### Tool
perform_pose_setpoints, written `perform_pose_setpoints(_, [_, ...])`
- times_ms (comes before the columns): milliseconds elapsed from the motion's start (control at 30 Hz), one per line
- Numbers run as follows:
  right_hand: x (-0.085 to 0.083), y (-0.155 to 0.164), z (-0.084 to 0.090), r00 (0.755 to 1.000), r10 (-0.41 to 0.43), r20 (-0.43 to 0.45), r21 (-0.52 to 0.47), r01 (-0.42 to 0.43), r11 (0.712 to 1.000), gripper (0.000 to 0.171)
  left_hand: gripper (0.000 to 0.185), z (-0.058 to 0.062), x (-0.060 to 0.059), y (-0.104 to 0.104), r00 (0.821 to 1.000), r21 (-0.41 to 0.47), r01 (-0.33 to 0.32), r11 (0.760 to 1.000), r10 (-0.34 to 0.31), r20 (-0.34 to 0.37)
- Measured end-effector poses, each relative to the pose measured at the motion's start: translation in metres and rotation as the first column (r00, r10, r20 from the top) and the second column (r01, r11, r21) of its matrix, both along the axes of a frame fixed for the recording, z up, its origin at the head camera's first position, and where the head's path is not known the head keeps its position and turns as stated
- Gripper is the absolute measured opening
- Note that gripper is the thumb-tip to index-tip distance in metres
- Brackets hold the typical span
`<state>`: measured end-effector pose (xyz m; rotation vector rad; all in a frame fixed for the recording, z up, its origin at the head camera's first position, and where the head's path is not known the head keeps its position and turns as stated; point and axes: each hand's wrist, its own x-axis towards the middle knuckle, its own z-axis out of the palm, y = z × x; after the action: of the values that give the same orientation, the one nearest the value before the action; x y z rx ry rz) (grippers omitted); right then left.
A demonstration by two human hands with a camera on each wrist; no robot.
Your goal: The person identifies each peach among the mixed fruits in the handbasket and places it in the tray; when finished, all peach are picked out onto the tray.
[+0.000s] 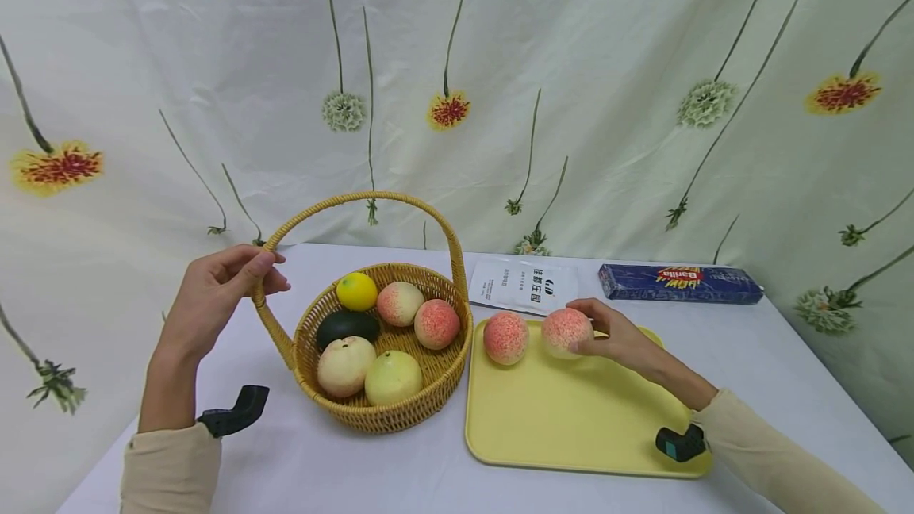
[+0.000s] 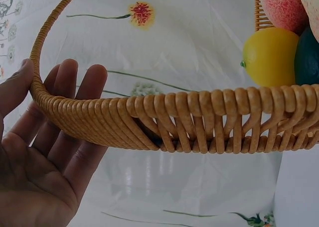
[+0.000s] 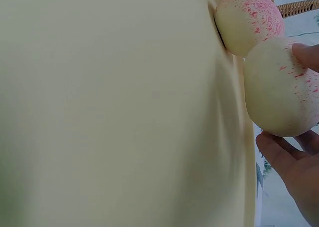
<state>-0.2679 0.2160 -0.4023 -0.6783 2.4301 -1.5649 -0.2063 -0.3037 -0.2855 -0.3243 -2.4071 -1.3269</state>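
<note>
The left hand (image 1: 223, 289), left of the middle of the head picture, holds the side of the tall handle (image 1: 374, 196), with its thumb and fingers around it. The right hand (image 1: 621, 339), right of the middle, pinches a pink and white peach (image 1: 564, 330) between its thumb and fingers. That peach is over the top part of a yellow tray (image 1: 571, 427); I cannot tell if it touches the tray. Just to its left, a second peach (image 1: 506, 338) sits on the tray.

The handle belongs to a brown woven basket (image 1: 389, 420) near the middle. In it are a yellow lemon (image 1: 356, 292), a dark green fruit (image 1: 347, 329), two more peaches (image 1: 437, 324) and two pale round fruits (image 1: 393, 378).

Behind the tray lie a white packet (image 1: 524, 285) and, farther right, a long blue box (image 1: 681, 284). A flowery cloth (image 1: 571, 22) fills the top.
</note>
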Motion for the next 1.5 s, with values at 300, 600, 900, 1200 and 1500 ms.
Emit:
perform_pose_setpoints(300, [-0.003, 0.0, -0.005, 1.0, 0.015, 0.011, 0.029, -0.016, 0.999, 0.062, 0.028, 0.0, 0.0, 0.0, 1.0, -0.01, -0.001, 1.0, 0.001, -0.006])
perform_pose_setpoints(600, [-0.004, -0.003, -0.011, 1.0, 0.004, 0.012, 0.064, -0.004, 0.998, 0.062, 0.029, 0.001, 0.0, 0.001, 1.0, -0.012, -0.006, 1.0, 0.006, 0.0])
perform_pose_setpoints(900, [-0.005, -0.004, -0.014, 1.0, 0.006, 0.019, 0.065, -0.008, 0.998, 0.064, 0.029, 0.001, 0.0, 0.0, 1.0, -0.008, -0.005, 1.0, 0.005, 0.0])
perform_pose_setpoints(1200, [-0.003, -0.003, -0.016, 0.999, -0.001, 0.041, 0.053, -0.002, 0.999, 0.068, 0.029, 0.0, 0.0, 0.001, 1.0, -0.013, -0.008, 1.0, 0.008, -0.003])
perform_pose_setpoints(1500, [-0.002, -0.003, -0.016, 0.999, 0.013, 0.043, 0.033, -0.014, 0.999, 0.067, 0.029, 0.0, 0.0, 0.001, 1.0, -0.013, -0.006, 1.0, 0.006, -0.004])
